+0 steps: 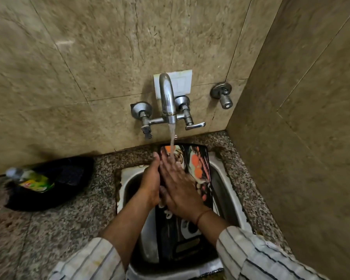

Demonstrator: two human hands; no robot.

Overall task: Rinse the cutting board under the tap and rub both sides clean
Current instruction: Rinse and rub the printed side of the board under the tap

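Note:
A dark cutting board with printed orange and white food pictures lies lengthwise over the steel sink, its handle end toward me. Water runs from the wall tap onto the board's far end and over my fingers. My left hand grips the board's left edge. My right hand lies flat, palm down, on the board's top face, fingers spread under the stream. Most of the board's middle is hidden by my hands.
A black bag with a green-labelled bottle lies on the speckled granite counter at the left. Tiled walls close in behind and on the right. A lever handle and a separate valve project from the back wall.

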